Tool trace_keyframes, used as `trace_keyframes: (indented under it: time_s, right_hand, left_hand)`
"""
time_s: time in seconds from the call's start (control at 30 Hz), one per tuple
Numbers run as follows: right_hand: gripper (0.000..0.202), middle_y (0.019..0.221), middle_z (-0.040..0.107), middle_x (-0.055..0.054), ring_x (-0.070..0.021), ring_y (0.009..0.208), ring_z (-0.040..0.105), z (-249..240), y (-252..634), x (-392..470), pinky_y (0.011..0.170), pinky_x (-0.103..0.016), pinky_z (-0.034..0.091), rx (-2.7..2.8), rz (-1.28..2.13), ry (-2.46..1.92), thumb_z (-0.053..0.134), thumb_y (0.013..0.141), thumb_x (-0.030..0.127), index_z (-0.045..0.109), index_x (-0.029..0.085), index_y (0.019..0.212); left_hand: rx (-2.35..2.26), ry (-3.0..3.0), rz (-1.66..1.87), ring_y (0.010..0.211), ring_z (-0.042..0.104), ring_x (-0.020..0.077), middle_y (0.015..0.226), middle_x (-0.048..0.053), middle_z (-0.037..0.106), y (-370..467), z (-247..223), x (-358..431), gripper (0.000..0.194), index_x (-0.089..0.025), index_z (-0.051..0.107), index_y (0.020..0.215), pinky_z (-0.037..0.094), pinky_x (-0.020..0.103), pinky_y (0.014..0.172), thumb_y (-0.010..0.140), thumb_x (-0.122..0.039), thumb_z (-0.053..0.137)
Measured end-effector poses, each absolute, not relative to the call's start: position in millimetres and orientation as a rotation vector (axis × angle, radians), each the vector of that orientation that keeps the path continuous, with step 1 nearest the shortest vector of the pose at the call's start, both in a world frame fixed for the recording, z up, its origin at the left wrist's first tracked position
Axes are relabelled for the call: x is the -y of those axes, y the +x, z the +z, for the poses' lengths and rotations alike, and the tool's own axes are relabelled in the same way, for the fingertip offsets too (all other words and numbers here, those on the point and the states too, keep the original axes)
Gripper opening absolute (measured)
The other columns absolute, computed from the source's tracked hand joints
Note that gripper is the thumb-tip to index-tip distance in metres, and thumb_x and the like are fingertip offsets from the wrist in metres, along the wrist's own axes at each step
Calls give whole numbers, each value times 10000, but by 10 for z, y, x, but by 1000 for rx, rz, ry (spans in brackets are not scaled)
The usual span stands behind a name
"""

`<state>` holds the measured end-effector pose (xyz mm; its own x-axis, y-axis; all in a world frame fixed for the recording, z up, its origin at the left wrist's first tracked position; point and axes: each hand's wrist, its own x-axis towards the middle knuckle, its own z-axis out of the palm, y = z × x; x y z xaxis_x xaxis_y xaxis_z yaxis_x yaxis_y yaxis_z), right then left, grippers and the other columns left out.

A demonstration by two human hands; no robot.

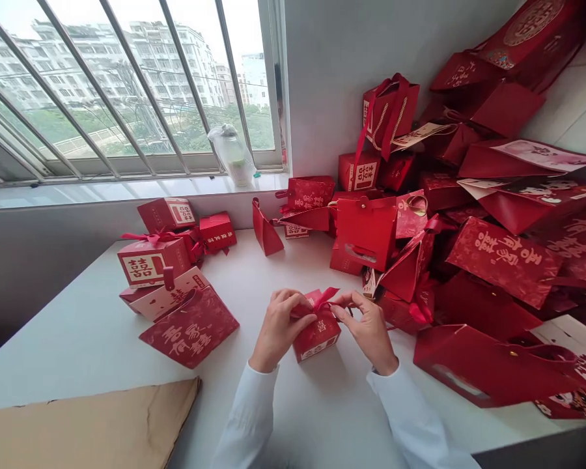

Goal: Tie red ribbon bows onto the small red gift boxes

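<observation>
A small red gift box [317, 337] with pale characters on it stands on the white table in front of me. On its top sits a red ribbon [326, 298], partly looped, with one end sticking up to the right. My left hand [284, 326] pinches the ribbon at the box's left side, thumb and forefinger together. From the right, my right hand [366, 326] pinches another part of the ribbon between thumb and forefinger. My fingers cover part of the ribbon, so whether it is knotted cannot be seen.
Red gift boxes [505, 254] are heaped high on the right. A smaller group with a ribboned box [152, 257] stands on the left of the white table [83, 326]. A cardboard box [88, 423] is at the near left. A bagged cup [234, 156] stands on the windowsill.
</observation>
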<state>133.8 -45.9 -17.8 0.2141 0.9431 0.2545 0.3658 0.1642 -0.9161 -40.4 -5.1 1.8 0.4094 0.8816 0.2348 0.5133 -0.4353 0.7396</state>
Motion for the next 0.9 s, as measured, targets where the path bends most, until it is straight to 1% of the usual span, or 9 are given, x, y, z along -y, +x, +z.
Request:
trace_keyframes:
  time_s: [0.17,0.27,0.37,0.47,0.6,0.67,0.73,0.83,0.9]
  right_hand:
    - [70,773,641,-1,-170,775,573,-94,1436,655,735,-285,423,1424,668,-1497,564,803,263,606,209,788]
    - [47,802,629,-1,-177,824,563,-41,1488,735,803,-303,398,1637,720,-1443,565,803,238,592,214,773]
    - [218,799,620,-14,-181,820,560,-17,1531,723,793,-296,391,1719,747,-1352,524,844,314,572,204,661]
    - [377,670,574,-2,-156,691,544,-40,1551,585,704,-268,394,1531,685,-1426,421,895,378,518,198,578]
    - [161,630,568,31,-137,599,530,-48,1551,321,604,-244,382,1441,662,-1559,498,848,336,596,209,839]
    - [177,629,581,34,-133,594,530,-24,1558,229,593,-241,383,1588,741,-1550,520,822,293,628,211,936]
    - [187,690,616,16,-131,621,536,-2,1577,188,591,-240,386,1750,809,-1525,533,805,271,666,212,923]
    - [146,806,650,-10,-135,679,550,18,1603,197,586,-240,390,1866,822,-1507,545,796,251,682,203,812]
    - [135,781,639,-6,-136,687,553,43,1597,219,601,-246,395,1862,753,-1500,543,808,243,657,197,752]
  left_hand:
    - [-1102,1973,872,946,546,205,933,45,610,-435,-28,35,76,-226,661,820,451,327,819,808,-268,599]
    - [-1073,1899,896,908,568,183,942,47,604,-467,-44,40,81,-211,652,815,467,292,776,816,-257,585]
    - [-1060,1855,888,878,576,172,949,49,593,-483,-43,55,86,-203,639,815,478,271,731,822,-259,573]
    - [-1065,1853,871,908,572,184,983,53,582,-472,-36,74,112,-219,643,871,486,290,748,832,-285,561]
    - [-1113,1889,875,996,535,213,1003,55,576,-431,-48,96,126,-245,660,905,476,337,821,823,-296,579]
    - [-1130,1922,887,1015,516,218,989,51,579,-407,-63,107,112,-251,665,897,463,351,849,806,-274,603]
    - [-1152,1943,903,1013,503,219,971,48,580,-382,-76,121,107,-251,664,889,456,357,855,792,-247,617]
    - [-1191,1949,912,1008,485,225,966,50,575,-340,-82,143,115,-245,661,883,460,364,844,775,-222,628]
    - [-1213,1952,904,999,478,230,959,52,572,-310,-74,154,115,-239,658,877,460,372,839,767,-222,632]
